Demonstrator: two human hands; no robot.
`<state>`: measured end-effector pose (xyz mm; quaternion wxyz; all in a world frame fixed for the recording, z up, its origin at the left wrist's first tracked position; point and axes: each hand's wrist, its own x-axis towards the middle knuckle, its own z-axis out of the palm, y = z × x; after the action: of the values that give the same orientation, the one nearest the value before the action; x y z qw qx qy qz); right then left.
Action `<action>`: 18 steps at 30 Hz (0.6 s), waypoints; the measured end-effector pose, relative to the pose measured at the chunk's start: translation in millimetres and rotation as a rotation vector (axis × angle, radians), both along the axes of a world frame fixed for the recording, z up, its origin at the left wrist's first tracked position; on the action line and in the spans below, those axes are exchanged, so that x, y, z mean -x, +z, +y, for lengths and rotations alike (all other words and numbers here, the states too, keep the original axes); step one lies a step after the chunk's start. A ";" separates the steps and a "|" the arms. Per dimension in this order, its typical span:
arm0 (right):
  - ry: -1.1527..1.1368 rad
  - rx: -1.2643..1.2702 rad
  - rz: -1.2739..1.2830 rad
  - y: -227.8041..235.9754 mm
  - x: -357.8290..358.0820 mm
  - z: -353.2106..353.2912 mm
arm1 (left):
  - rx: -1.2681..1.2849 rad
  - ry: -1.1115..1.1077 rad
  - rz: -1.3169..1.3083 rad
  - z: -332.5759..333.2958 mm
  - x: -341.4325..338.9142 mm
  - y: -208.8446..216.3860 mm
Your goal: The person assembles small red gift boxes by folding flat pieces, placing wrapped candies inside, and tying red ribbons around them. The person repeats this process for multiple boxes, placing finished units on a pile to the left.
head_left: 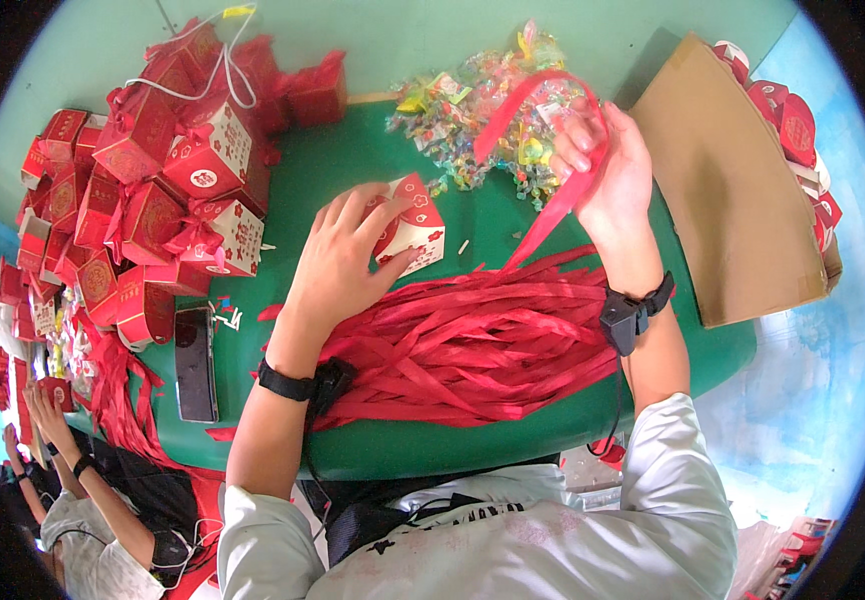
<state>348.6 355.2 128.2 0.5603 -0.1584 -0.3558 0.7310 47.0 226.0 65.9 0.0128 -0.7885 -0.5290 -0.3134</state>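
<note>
My left hand [343, 250] grips a small red-and-white paper gift box [419, 205] standing on the green table. Its fingers reach over the far part of the box and its thumb lies along the near side. Raised to the right, my right hand [608, 175] has its palm turned up and its fingers curled around a red ribbon [553, 215]. The ribbon loops above the fingers, and its tail hangs down toward a pile of loose red ribbons [463, 345] in front of me. Behind the box lies a heap of wrapped candies [463, 120].
Finished-looking red boxes [158, 200] are stacked high at the left, with a white cable [228, 70] over them. A dark phone [196, 362] lies below. An open cardboard carton [728, 190] with red boxes stands right. Another person's hand [48, 415] works at far left.
</note>
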 end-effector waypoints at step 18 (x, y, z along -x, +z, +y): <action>0.107 -0.275 -0.079 3.1 -2.6 -12.7 | 0.051 -0.048 -0.042 -1.8 2.1 8.8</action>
<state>351.1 342.6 131.3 0.5227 -0.0898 -0.4823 0.6972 44.9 224.2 74.7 -0.0260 -0.7944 -0.5179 -0.3163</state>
